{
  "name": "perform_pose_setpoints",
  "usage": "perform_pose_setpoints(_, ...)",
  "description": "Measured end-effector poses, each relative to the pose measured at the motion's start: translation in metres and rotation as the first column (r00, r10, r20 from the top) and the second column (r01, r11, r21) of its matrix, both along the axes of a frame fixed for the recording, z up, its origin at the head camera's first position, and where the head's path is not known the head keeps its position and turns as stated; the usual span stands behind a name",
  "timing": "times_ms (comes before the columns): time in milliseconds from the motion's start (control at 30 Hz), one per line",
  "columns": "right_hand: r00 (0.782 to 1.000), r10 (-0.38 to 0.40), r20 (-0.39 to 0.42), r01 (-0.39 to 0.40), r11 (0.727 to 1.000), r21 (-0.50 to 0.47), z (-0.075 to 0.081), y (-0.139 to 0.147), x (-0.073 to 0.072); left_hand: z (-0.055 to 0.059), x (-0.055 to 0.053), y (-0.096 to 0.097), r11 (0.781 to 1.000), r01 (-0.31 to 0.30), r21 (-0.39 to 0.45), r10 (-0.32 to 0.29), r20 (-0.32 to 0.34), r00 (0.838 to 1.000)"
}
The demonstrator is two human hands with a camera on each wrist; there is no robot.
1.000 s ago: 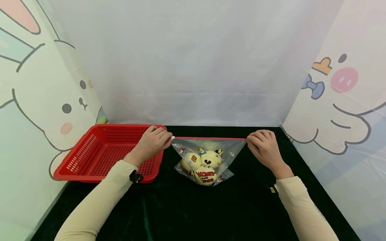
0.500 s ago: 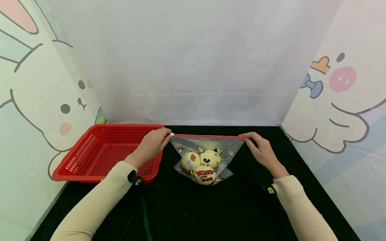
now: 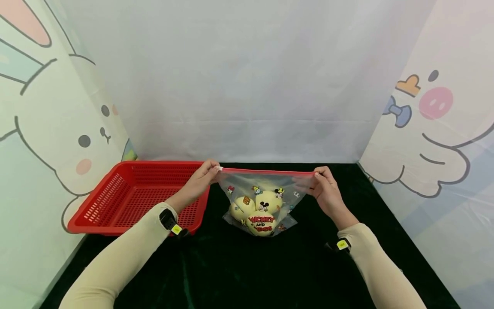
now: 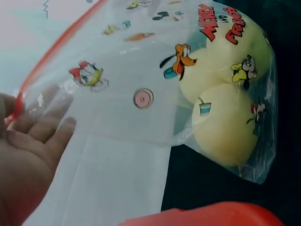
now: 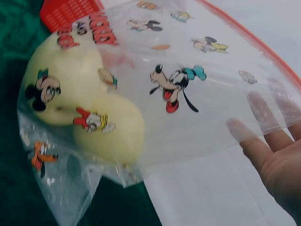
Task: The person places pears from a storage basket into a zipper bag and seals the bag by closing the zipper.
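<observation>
A clear zip bag [image 3: 285, 189] with cartoon prints stands on the dark green cloth [image 3: 247, 270], its red zip strip [image 3: 266, 172] stretched across the top. Several pale yellow round things, like fruit, [image 3: 261, 223] lie bunched in the bottom of the bag. At the strip's left end, beside the white slider [image 3: 220, 168], my left hand [image 3: 202, 178] pinches the bag's corner. My right hand [image 3: 326, 191] pinches the right end between thumb and finger. The left wrist view shows other left fingers [image 4: 59, 139] spread behind the plastic; right fingers [image 5: 256, 146] also show through it.
A red perforated plastic basket [image 3: 135, 225] stands on the left, just behind my left forearm. A white curtain [image 3: 247, 86] closes off the back, and printed cartoon panels [image 3: 447, 146] flank both sides.
Both hands have turned and the strip has risen slightly. The right hand moved in along it, then outward again, and its fingers now spread behind the plastic. The round contents stay put.
</observation>
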State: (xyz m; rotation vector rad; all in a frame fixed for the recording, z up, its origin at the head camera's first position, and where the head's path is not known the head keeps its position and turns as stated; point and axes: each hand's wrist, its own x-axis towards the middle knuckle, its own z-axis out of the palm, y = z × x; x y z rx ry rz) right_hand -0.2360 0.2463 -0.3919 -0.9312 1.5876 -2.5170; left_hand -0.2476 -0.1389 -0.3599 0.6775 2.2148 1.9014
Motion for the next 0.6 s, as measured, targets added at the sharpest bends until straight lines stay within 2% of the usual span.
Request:
perform_pose_setpoints(67,1.000,0.011,0.021,-0.010,1.000,-0.007,0.004,0.000,0.002,-0.001,0.001,0.000,0.999,0.023,0.036,-0.023,0.011,1.000)
perform_pose_setpoints(200,0.997,-0.019,0.081,0.017,0.999,0.033,0.016,0.002,0.011,-0.002,0.006,-0.002,0.992,0.090,0.087,-0.092,0.012,0.996)
perform_pose_setpoints(300,0.990,-0.015,0.137,0.007,0.998,0.059,0.024,0.005,0.019,0.000,0.011,-0.002,0.985,0.122,0.121,-0.129,0.053,0.990)
perform_pose_setpoints(433,0.971,0.041,0.235,-0.061,0.995,0.082,0.028,0.009,0.024,0.003,0.013,-0.002,0.986,0.106,0.127,-0.126,0.157,0.980)
perform_pose_setpoints(600,0.934,0.065,0.352,-0.104,0.990,0.094,0.024,0.012,0.019,0.003,0.004,0.003,0.993,0.058,0.101,-0.085,0.286,0.954)
